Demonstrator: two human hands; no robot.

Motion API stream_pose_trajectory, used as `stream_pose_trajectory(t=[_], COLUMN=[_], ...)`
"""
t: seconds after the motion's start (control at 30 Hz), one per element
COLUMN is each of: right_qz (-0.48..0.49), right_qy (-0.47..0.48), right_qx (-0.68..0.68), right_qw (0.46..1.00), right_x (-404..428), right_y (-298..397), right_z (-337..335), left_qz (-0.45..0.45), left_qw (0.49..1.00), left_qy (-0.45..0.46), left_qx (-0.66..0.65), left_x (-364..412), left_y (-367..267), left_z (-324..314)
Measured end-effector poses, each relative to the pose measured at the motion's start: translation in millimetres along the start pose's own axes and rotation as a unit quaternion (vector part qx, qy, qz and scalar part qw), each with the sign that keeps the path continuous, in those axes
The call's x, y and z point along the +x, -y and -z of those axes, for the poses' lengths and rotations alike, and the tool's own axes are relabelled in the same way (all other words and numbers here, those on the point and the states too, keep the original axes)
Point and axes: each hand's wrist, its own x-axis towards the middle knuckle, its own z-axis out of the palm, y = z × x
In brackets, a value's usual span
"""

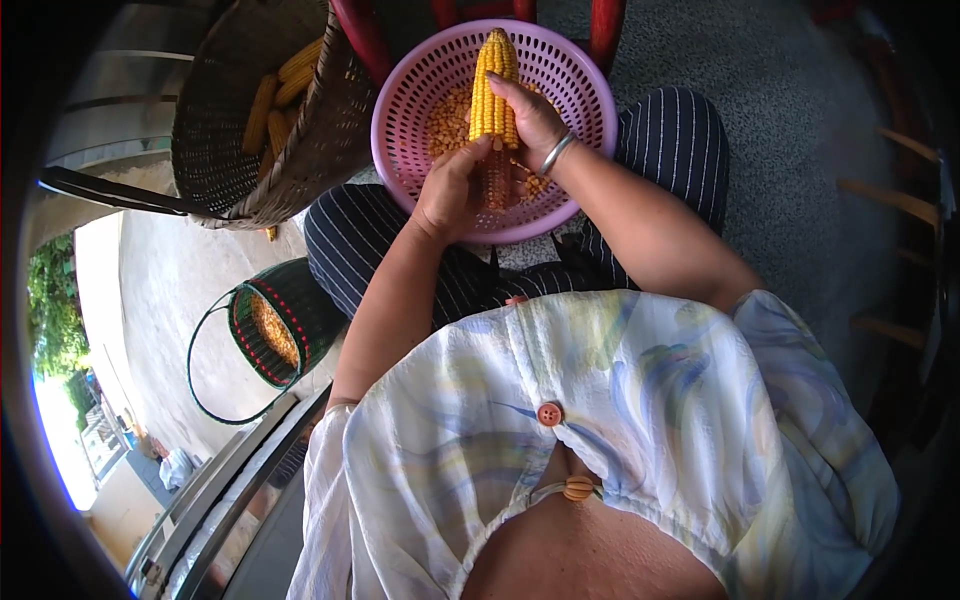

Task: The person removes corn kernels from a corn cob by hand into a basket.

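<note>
An ear of yellow corn (491, 97) points away from me over a pink plastic colander basin (397, 161). Its near end is a bare reddish cob (496, 180), while rows of kernels cover the far part. My left hand (454, 184) grips the bare end, its thumb at the edge of the kernels. Around the ear's right side wraps my right hand (531, 120), thumb lying on the kernels and a silver bangle at the wrist. Loose corn kernels (448, 120) lie in the basin beneath; the fingers under the ear are partly hidden.
A large woven basket (225, 161) at upper left holds several corn ears (260, 112). Below it, a dark green handled basket (315, 300) contains loose kernels (274, 330). Red wooden legs (606, 34) stand behind the basin. My striped trouser knees (667, 150) flank it.
</note>
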Motion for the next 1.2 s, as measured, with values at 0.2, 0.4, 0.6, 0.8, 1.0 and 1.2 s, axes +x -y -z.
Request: stream_pose_trajectory(t=[0.2, 0.4, 0.6, 0.8, 1.0, 1.2], right_qz=[0.066, 0.005, -0.014, 0.012, -0.009, 0.028], right_qy=[-0.014, -0.027, 0.012, 0.012, 0.027, 0.008], right_qx=[-0.035, -0.013, 0.042, 0.015, 0.029, -0.006], right_qw=[0.997, 1.0, 0.999, 1.0, 0.999, 1.0], right_x=[1.4, 2.3, 1.2, 2.7, 2.2, 0.3], right_y=[-7.1, -0.3, -0.9, -2.7, 0.4, -2.1], right_z=[0.4, 0.5, 2.2, 3.4, 5.0, 2.0], left_qz=[-0.021, -0.033, 0.011, -0.025, -0.032, 0.026], left_qw=[0.998, 0.998, 0.987, 0.996, 0.997, 0.985], left_qy=[-0.034, -0.01, 0.046, 0.006, 0.018, 0.054], left_qx=[-0.051, 0.046, -0.151, -0.084, -0.063, -0.16], left_x=[4.3, 3.0, -3.9, 4.8, 2.1, 2.0], left_y=[1.5, 2.2, -10.1, 1.1, 5.0, -7.3], left_z=[-1.2, 8.5, -3.9, 6.1, 1.5, 0.5])
